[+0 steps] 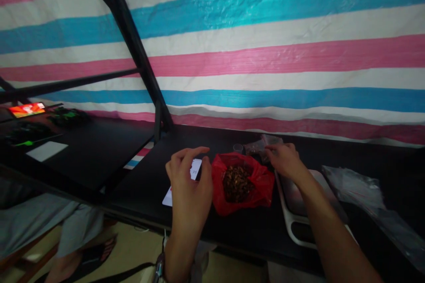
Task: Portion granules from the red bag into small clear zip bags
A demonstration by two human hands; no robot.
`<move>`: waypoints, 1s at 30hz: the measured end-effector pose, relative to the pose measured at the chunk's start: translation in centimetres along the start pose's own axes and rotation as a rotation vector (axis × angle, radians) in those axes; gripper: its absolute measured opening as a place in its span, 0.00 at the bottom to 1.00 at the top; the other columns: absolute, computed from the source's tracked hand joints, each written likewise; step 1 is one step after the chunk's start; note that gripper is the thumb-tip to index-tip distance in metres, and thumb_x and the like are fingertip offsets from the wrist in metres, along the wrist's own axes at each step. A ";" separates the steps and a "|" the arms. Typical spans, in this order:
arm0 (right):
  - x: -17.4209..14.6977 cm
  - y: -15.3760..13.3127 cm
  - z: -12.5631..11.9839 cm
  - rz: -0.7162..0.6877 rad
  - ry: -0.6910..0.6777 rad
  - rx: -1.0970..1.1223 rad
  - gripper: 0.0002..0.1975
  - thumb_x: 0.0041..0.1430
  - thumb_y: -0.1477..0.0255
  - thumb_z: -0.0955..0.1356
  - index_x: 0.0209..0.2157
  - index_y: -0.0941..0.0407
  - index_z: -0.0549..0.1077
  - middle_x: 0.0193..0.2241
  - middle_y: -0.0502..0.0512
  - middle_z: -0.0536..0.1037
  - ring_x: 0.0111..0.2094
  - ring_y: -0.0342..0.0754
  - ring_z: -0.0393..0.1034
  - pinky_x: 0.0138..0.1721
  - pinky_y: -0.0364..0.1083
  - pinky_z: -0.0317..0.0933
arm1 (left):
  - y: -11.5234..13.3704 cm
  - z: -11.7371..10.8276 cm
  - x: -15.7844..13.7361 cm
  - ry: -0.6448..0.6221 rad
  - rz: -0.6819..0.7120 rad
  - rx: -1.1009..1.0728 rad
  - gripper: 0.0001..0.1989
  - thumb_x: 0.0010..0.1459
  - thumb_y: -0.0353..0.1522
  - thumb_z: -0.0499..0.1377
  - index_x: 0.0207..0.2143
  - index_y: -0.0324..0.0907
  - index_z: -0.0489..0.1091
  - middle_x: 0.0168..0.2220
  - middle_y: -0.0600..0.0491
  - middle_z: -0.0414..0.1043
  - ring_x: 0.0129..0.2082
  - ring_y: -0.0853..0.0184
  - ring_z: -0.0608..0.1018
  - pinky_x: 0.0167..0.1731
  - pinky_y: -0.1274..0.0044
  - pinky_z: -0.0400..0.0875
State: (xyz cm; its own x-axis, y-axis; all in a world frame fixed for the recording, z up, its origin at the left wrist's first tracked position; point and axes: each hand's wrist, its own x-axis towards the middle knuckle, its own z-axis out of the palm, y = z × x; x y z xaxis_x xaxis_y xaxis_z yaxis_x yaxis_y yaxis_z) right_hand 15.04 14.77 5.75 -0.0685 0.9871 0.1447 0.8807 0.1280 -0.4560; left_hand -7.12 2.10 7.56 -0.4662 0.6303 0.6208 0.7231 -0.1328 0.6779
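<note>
Risk: open red plastic bag (244, 183) of brown dried bits sits mid-table, slack rim between both hands, a nudge could tip it. Left hand (189, 185) half curled over white card (194, 172), grip unclear. Right hand (285, 161) loosely open, fingertips on clear plastic bag (260, 146) at far right

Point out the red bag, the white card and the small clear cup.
red bag (262, 181): head view, right side of its plastic.
white card (168, 198): head view, lower corner.
small clear cup (237, 147): head view, rim.

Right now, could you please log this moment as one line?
left hand: over white card | right hand: on clear bags | red bag: open, brown pieces, between hands
</note>
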 end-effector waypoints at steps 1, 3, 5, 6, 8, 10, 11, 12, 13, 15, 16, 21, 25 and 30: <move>0.0 0.0 -0.4 -0.009 0.005 0.030 0.19 0.67 0.71 0.65 0.50 0.58 0.85 0.51 0.66 0.85 0.58 0.65 0.76 0.58 0.60 0.67 | 0.0 -0.1 0.0 0.000 0.001 -0.004 0.10 0.63 0.32 0.60 0.43 0.46 0.80 0.44 0.47 0.75 0.47 0.54 0.74 0.49 0.61 0.69; -0.2 -0.1 -1.6 -0.018 0.040 0.162 0.18 0.66 0.69 0.66 0.49 0.56 0.85 0.48 0.60 0.87 0.51 0.60 0.81 0.54 0.54 0.71 | 0.1 -0.2 0.0 0.007 0.002 -0.021 0.09 0.63 0.32 0.60 0.43 0.45 0.80 0.44 0.47 0.75 0.47 0.55 0.74 0.49 0.62 0.69; -0.9 -0.3 -3.1 -0.001 0.109 0.373 0.16 0.62 0.65 0.69 0.46 0.54 0.86 0.44 0.57 0.88 0.46 0.59 0.83 0.49 0.52 0.74 | 0.6 -0.4 -0.1 0.011 0.004 -0.063 0.08 0.62 0.31 0.60 0.41 0.45 0.80 0.43 0.48 0.75 0.46 0.56 0.75 0.48 0.64 0.69; -1.4 -0.5 -3.9 0.010 0.135 0.487 0.15 0.59 0.64 0.71 0.44 0.54 0.87 0.42 0.57 0.88 0.45 0.59 0.83 0.47 0.52 0.75 | 1.0 -0.5 -0.2 0.007 0.004 -0.099 0.08 0.63 0.31 0.60 0.40 0.46 0.80 0.42 0.49 0.75 0.45 0.58 0.75 0.47 0.65 0.69; -2.8 -1.2 -5.2 0.001 0.122 0.669 0.14 0.55 0.64 0.74 0.42 0.53 0.86 0.40 0.57 0.88 0.41 0.57 0.83 0.44 0.52 0.76 | 2.1 -0.6 -0.5 -0.047 -0.025 -0.202 0.07 0.64 0.31 0.60 0.39 0.46 0.79 0.41 0.51 0.76 0.42 0.61 0.76 0.44 0.69 0.70; -4.5 -2.1 -6.3 -0.052 0.049 0.775 0.16 0.52 0.65 0.75 0.43 0.53 0.85 0.37 0.57 0.88 0.38 0.55 0.83 0.41 0.50 0.75 | 3.4 -0.4 -1.1 -0.176 -0.123 -0.347 0.07 0.66 0.32 0.59 0.40 0.47 0.78 0.38 0.53 0.76 0.37 0.64 0.76 0.39 0.73 0.70; -5.3 -2.6 -6.7 -0.086 0.006 0.792 0.18 0.51 0.65 0.76 0.45 0.54 0.84 0.36 0.56 0.87 0.37 0.53 0.83 0.40 0.49 0.75 | 4.0 -0.2 -1.4 -0.270 -0.193 -0.435 0.06 0.67 0.33 0.59 0.41 0.47 0.77 0.36 0.54 0.77 0.35 0.66 0.76 0.37 0.74 0.70; -6.2 -3.2 -6.9 -0.116 -0.028 0.788 0.19 0.51 0.65 0.76 0.46 0.54 0.83 0.34 0.55 0.87 0.35 0.52 0.82 0.39 0.48 0.74 | 4.5 0.0 -1.8 -0.373 -0.264 -0.531 0.06 0.67 0.35 0.59 0.41 0.46 0.77 0.35 0.54 0.76 0.33 0.67 0.77 0.35 0.75 0.70; -7.1 -3.8 -7.0 -0.141 -0.060 0.771 0.20 0.52 0.65 0.75 0.47 0.54 0.82 0.32 0.53 0.86 0.34 0.51 0.81 0.37 0.47 0.74 | 5.0 0.3 -2.1 -0.475 -0.328 -0.629 0.07 0.68 0.37 0.60 0.41 0.45 0.76 0.33 0.55 0.76 0.33 0.67 0.77 0.34 0.76 0.70; -8.7 -4.8 -7.0 -0.170 -0.108 0.749 0.18 0.54 0.67 0.74 0.47 0.53 0.81 0.29 0.51 0.84 0.32 0.48 0.79 0.36 0.45 0.73 | 5.4 1.0 -2.7 -0.619 -0.425 -0.801 0.11 0.68 0.41 0.60 0.38 0.43 0.75 0.31 0.55 0.74 0.31 0.69 0.75 0.32 0.78 0.69; -9.3 -5.3 -6.8 -0.179 -0.123 0.746 0.16 0.55 0.69 0.72 0.47 0.53 0.81 0.28 0.49 0.83 0.31 0.47 0.78 0.35 0.44 0.72 | 5.5 1.3 -2.9 -0.657 -0.458 -0.859 0.13 0.68 0.43 0.61 0.37 0.42 0.74 0.29 0.56 0.73 0.30 0.69 0.74 0.31 0.78 0.69; -10.9 -5.9 -6.3 -0.186 -0.147 0.691 0.14 0.55 0.75 0.70 0.42 0.52 0.81 0.25 0.46 0.78 0.27 0.44 0.73 0.29 0.41 0.66 | 4.7 2.0 -2.8 -0.703 -0.500 -0.914 0.20 0.62 0.47 0.66 0.30 0.41 0.71 0.27 0.57 0.70 0.28 0.72 0.71 0.30 0.79 0.66; -10.9 -5.4 -6.6 -0.187 -0.153 0.680 0.12 0.58 0.73 0.71 0.43 0.51 0.80 0.27 0.46 0.80 0.30 0.45 0.74 0.33 0.42 0.67 | 4.4 1.9 -2.5 -0.733 -0.511 -0.945 0.18 0.60 0.45 0.68 0.29 0.40 0.72 0.27 0.57 0.71 0.27 0.72 0.71 0.30 0.79 0.66; -10.8 -4.6 -6.3 -0.169 -0.221 0.699 0.10 0.64 0.63 0.70 0.44 0.51 0.80 0.33 0.49 0.83 0.34 0.47 0.77 0.34 0.44 0.68 | 4.4 2.1 -2.6 -0.738 -0.522 -0.938 0.18 0.58 0.43 0.70 0.27 0.40 0.71 0.26 0.58 0.69 0.27 0.73 0.69 0.30 0.79 0.64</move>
State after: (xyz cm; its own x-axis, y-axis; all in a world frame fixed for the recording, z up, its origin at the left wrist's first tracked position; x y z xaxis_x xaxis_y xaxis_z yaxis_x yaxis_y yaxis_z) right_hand 14.65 2.92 11.86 -0.3334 0.9356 0.1165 0.3517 0.2381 -0.9053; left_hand -1.64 1.49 8.08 0.0227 0.9988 0.0437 -0.2263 -0.0374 0.9733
